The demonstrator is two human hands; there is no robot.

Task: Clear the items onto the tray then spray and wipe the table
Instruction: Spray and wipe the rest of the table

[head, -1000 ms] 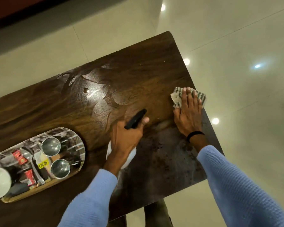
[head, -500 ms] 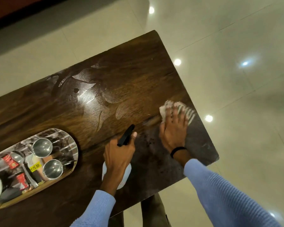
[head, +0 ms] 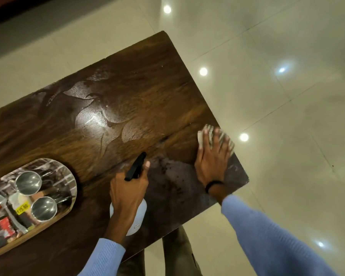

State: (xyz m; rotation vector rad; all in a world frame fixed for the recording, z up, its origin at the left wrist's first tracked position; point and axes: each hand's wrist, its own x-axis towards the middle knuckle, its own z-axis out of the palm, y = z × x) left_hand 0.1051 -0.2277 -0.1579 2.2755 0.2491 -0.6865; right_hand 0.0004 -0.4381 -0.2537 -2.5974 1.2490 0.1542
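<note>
The tray (head: 73, 183) holds the cups (head: 28, 183), so clearing looks done. Right of it, spray streaks (head: 90, 119) wet the table (head: 157, 80) and the left hand (head: 127, 193) grips the bottle (head: 137, 220). Farthest from the tray, the right hand (head: 211, 166) presses flat on the cloth (head: 228, 141), wiping seemingly unfinished.

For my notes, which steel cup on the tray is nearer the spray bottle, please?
The front cup, beside the yellow tag; the other cup sits farther back on the tray.
</note>
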